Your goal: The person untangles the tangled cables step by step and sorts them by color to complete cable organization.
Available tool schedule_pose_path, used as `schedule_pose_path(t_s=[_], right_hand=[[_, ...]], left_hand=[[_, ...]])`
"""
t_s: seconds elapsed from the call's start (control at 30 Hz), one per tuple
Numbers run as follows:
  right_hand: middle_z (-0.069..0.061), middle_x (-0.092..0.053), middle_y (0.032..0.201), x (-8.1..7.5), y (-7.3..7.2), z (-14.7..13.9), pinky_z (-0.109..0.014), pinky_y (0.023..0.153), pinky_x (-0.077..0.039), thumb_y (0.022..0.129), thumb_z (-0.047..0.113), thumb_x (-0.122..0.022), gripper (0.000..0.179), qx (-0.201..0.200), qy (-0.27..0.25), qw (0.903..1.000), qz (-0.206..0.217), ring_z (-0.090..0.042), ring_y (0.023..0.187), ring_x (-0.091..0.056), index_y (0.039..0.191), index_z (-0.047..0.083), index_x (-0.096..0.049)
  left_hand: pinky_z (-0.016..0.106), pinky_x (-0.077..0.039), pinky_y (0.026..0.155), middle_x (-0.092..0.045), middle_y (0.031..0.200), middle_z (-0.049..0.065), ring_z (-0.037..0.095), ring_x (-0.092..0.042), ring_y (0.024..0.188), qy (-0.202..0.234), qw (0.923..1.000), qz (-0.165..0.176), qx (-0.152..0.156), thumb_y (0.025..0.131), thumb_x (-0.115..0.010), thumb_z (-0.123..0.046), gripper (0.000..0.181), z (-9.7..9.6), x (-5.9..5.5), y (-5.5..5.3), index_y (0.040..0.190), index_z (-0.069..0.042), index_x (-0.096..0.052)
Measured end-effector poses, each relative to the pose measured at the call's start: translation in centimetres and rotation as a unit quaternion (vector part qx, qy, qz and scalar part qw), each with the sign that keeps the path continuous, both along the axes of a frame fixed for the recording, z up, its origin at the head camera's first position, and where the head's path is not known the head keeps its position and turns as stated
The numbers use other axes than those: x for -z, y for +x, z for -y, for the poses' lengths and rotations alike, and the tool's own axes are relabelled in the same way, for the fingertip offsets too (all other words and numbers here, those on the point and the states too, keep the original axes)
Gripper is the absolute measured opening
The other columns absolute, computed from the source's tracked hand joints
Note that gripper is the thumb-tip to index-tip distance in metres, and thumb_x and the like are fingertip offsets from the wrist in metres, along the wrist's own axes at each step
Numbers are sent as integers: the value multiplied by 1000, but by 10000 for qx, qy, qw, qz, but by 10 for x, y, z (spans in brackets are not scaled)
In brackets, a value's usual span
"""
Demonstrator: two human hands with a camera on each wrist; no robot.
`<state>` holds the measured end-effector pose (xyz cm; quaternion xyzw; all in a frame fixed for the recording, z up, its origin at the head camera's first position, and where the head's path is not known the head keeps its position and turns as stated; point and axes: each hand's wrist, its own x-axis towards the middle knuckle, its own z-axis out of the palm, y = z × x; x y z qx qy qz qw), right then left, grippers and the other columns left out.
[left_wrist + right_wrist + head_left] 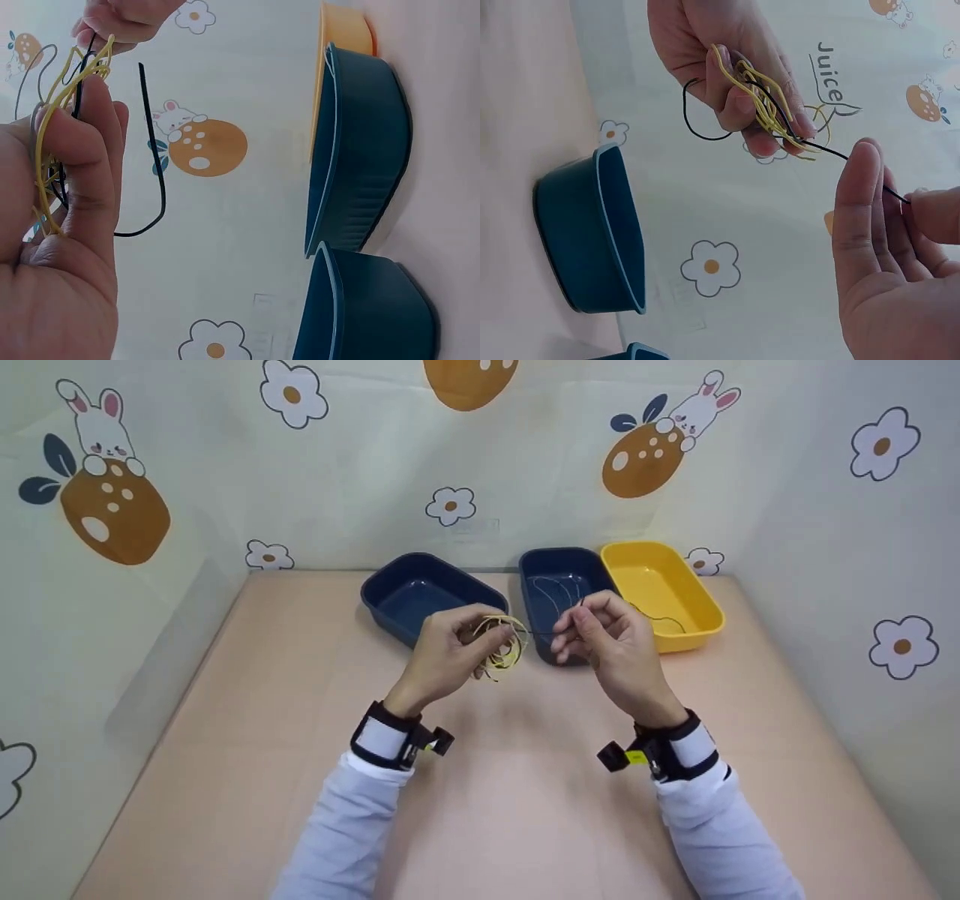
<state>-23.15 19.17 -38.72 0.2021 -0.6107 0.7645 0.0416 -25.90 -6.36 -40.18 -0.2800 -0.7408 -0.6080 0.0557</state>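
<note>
My left hand [442, 654] grips a tangled bundle of thin yellow wires [766, 112] and black wires between thumb and fingers. From that bundle a black wire [826, 148] runs across to my right hand [621, 654], whose thumb and fingers pinch it. It is drawn fairly straight between the two hands. A bent black wire end [156, 150] sticks out past the left fingers in the left wrist view. Both hands are raised in front of the trays. Part of the bundle is hidden by the left fingers.
Along the back of the table stand a blue tray [375, 604] at left, a second blue tray [531, 607] and a yellow tray [705, 630] at right. Thin wire loops [551, 594] show over the second blue tray, and a dark wire [667, 619] over the yellow one. Patterned sheets form the walls.
</note>
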Motion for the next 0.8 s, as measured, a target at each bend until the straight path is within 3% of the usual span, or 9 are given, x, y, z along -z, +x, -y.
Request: schedule_pose_path(t_s=[0.23,0.4,0.53,0.67,0.8], right_hand=[[-8,-75,95,1,-4,-3,-28,70,-70,118,8,-57,8,408,-498,9979,100,-19,74,-77,112,5,-61],[-8,-74,92,2,-7,-9,-25,65,-68,115,13,-66,14,819,-761,9937,121,-18,69,-73,114,-1,-61],[-8,-74,88,1,-10,-13,-25,61,-66,113,7,-67,15,1202,-992,9877,146,-17,64,-70,115,-6,-62],[-8,-76,83,2,-13,-14,-27,58,-66,110,-1,-69,16,1799,-564,9820,-81,-17,59,-70,124,1,-62],[-11,-77,86,5,-14,-12,-29,60,-68,106,-4,-73,18,2256,500,9711,-595,-18,62,-74,122,1,-66]], left_hand=[[20,-55,52,-80,90,8,7,-65,61,-56,9998,70,184,109,-77,-16,18,2,0,0,120,-3,-82],[17,-56,60,-81,99,17,6,-70,76,-38,9994,93,343,111,-74,-13,17,3,0,0,122,-2,-82],[18,-58,64,-82,103,16,6,-73,82,-31,9992,123,384,111,-72,-12,18,4,-1,0,123,-2,-82],[19,-61,69,-84,107,15,7,-76,88,-66,9991,148,404,112,-71,-13,18,2,-2,0,123,-2,-81],[19,-65,81,-85,112,14,8,-78,94,-54,9993,170,314,112,-72,-11,20,1,-1,0,125,1,-81]])
